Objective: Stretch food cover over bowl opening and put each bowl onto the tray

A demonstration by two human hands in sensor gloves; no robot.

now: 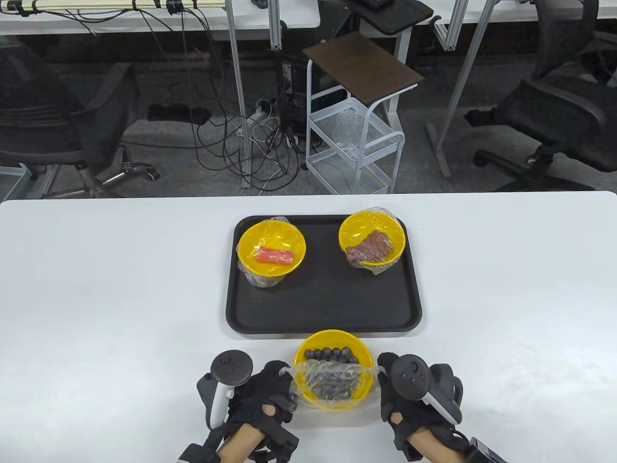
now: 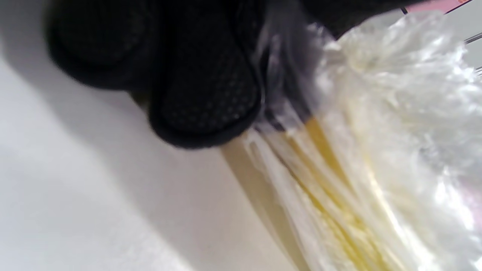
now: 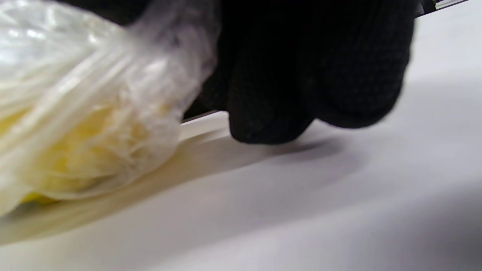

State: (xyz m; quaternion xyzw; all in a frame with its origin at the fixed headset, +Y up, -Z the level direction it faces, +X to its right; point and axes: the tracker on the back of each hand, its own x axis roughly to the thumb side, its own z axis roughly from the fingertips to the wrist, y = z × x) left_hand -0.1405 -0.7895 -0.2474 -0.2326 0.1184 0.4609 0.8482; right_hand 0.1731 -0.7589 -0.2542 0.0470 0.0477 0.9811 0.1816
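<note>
A yellow bowl [image 1: 334, 349] of small dark balls stands on the white table just in front of the black tray [image 1: 323, 308]. A clear plastic food cover [image 1: 332, 378] lies over the near half of its opening. My left hand [image 1: 277, 381] pinches the cover's left edge and my right hand [image 1: 388, 381] pinches its right edge. In the left wrist view the cover [image 2: 376, 131] bunches over the bowl's yellow wall beside my gloved fingers [image 2: 203, 94]. In the right wrist view the cover [image 3: 86, 113] sits left of my fingers [image 3: 301, 94].
On the tray stand two covered yellow bowls, one with a red piece [image 1: 272, 246] at the back left, one with brown food [image 1: 372, 237] at the back right. Beyond the table's far edge are a white wire cart [image 1: 354, 144] and office chairs.
</note>
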